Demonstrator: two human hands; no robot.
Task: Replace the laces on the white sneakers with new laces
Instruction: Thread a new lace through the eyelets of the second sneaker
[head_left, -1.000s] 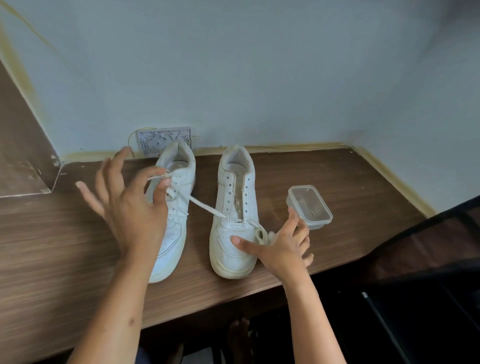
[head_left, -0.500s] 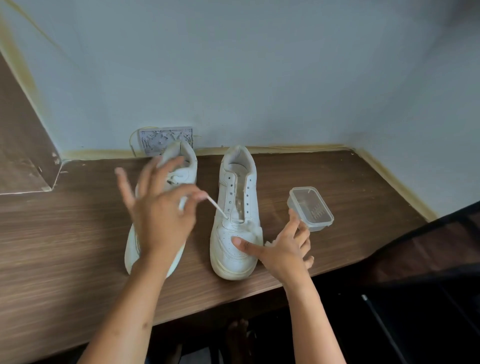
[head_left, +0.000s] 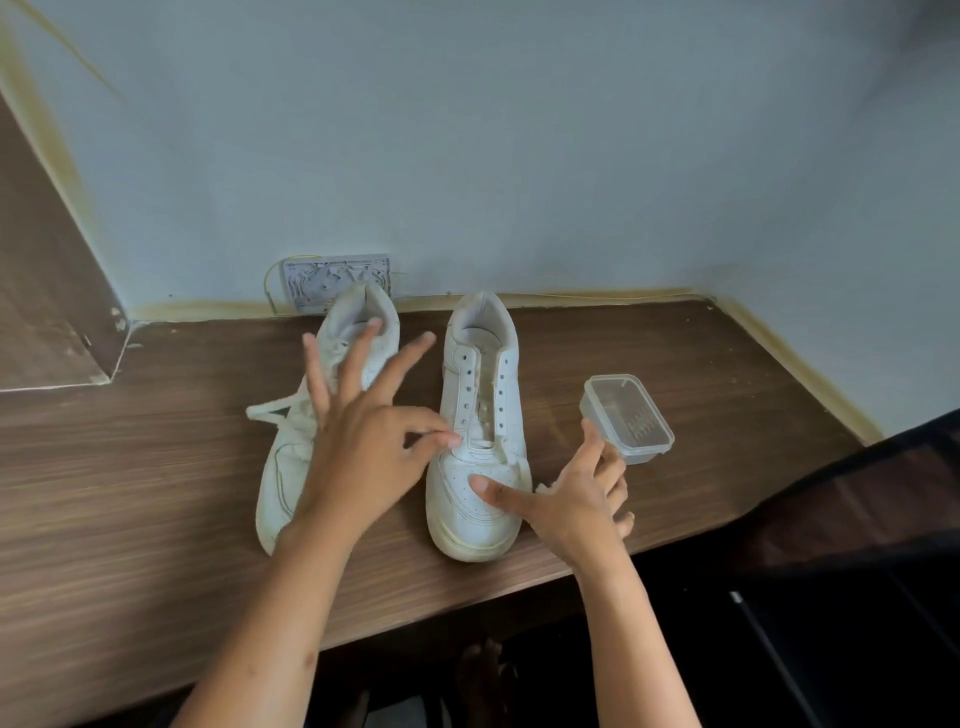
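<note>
Two white sneakers stand side by side on the wooden desk (head_left: 156, 493), toes toward me. My left hand (head_left: 358, 447) covers the middle of the left sneaker (head_left: 280, 478) and reaches across to the right sneaker (head_left: 467, 514). Its thumb and forefinger pinch a white lace (head_left: 480, 445) at that shoe's lowest left eyelet, with the other fingers spread. The lace crosses the lowest eyelets; the upper ones are bare. My right hand (head_left: 571, 499) presses its thumb on the right sneaker's toe, with the rest of the lace bunched under its palm. A loose lace end (head_left: 260, 413) sticks out left of the left sneaker.
A small clear plastic container (head_left: 628, 415) sits just right of my right hand. A grey socket plate (head_left: 311, 275) is on the wall behind the left sneaker. A wooden panel (head_left: 41, 260) rises at the far left. The desk's front edge runs close under the toes.
My left hand carried the lace end rightward, from above the left sneaker down to the right sneaker's lowest eyelet. My right hand stayed on the toe.
</note>
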